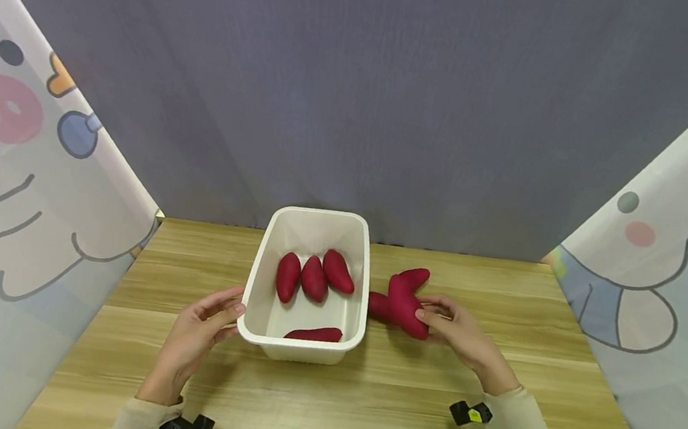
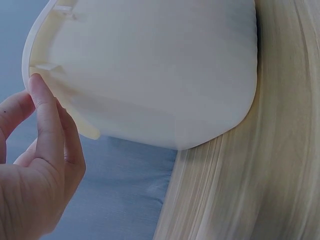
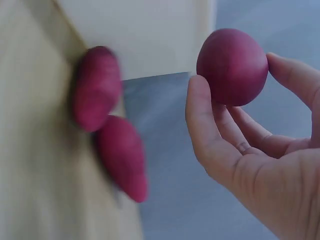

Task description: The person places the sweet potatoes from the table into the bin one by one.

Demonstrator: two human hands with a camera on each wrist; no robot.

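Your left grip (image 1: 197, 329) pinches the near-left rim of the white bin (image 1: 301, 354), which stands on the desk (image 1: 358, 416) just to that grip's right. Inside, farther from you and to the right of the same grip, three red sweet potatoes (image 1: 314, 280) lie side by side; a fourth sweet potato (image 1: 315, 334) lies nearer you, partly hidden by the rim. To the left of your right grip (image 1: 455, 327), one sweet potato (image 1: 378, 307) rests just beside the bin, and another (image 1: 416, 278) sits farther back. That grip holds a raised sweet potato (image 1: 406, 309) between thumb and fingers, above those two.
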